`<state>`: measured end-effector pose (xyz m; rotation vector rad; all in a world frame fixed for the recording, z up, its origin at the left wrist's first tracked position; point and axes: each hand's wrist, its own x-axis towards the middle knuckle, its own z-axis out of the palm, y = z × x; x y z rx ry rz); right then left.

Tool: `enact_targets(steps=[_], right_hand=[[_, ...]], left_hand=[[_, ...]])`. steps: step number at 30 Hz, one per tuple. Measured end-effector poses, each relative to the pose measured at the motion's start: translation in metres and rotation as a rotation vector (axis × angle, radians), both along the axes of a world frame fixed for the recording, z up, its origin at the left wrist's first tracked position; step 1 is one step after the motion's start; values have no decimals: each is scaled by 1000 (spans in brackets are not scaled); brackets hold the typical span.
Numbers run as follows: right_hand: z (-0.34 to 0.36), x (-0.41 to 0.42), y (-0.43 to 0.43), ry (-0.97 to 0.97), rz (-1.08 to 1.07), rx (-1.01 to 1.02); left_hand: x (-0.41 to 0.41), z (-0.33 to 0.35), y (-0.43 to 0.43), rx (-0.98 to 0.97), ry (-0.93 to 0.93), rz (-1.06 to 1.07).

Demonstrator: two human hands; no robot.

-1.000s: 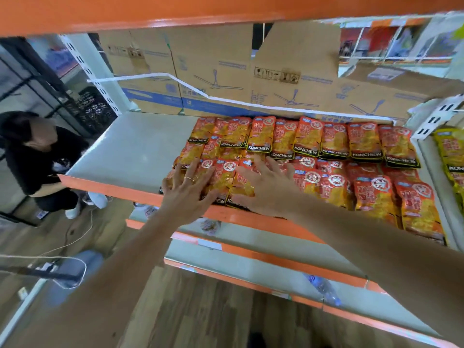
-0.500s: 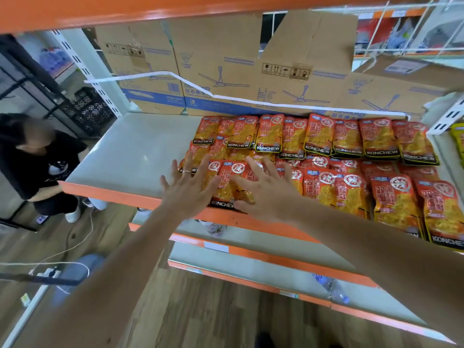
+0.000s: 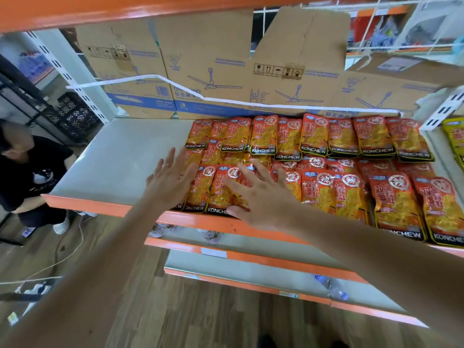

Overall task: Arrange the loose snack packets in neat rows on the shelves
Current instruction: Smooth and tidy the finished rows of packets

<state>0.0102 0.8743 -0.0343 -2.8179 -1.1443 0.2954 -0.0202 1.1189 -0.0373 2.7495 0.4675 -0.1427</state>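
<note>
Orange KONCHEW snack packets (image 3: 313, 135) cover the right part of the pale grey shelf (image 3: 120, 162), lying flat and overlapping. One row sits at the back, just in front of the cardboard boxes (image 3: 208, 64) with ceiling fans printed on them. Another row runs along the orange front lip, and a messier bunch sits between the two near the left end.

Both hands are down at that left end. The left hand (image 3: 170, 182) has its fingers straight and spread, with a ring (image 3: 167, 166) on one, and it's against the outer edge of the leftmost front packets. It isn't gripping anything. The right hand (image 3: 261, 199) is flat too, fingers fanned out, palm resting on top of the front-row packets near the lip, holding nothing.

Off to the far right, past the upright, there are some yellow packets (image 3: 455, 139). Someone in black (image 3: 27, 177) is crouching on the wooden floor (image 3: 200, 317) to the left, near a black crate (image 3: 72, 114).
</note>
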Motion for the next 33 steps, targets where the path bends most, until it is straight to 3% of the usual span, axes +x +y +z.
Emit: enact_targets(steps=[7,14,17,24,33], right_hand=[[-4,7,8,-102,-48,19],[-4,13,7,-172,-167,-19],[-7,14,8,-177,-210,-32],[-6,13,9,-125,-219,-58],[-6,-13,-22,-117,-151,-62]], left_hand=[[82,11,-7,32,-31,27],[116,-4,-3,-13,3,-20],[123,-11,2,73,25,-71],[113,-14,-1,100,-36,-72],[24,-21,-26,237,22,14]])
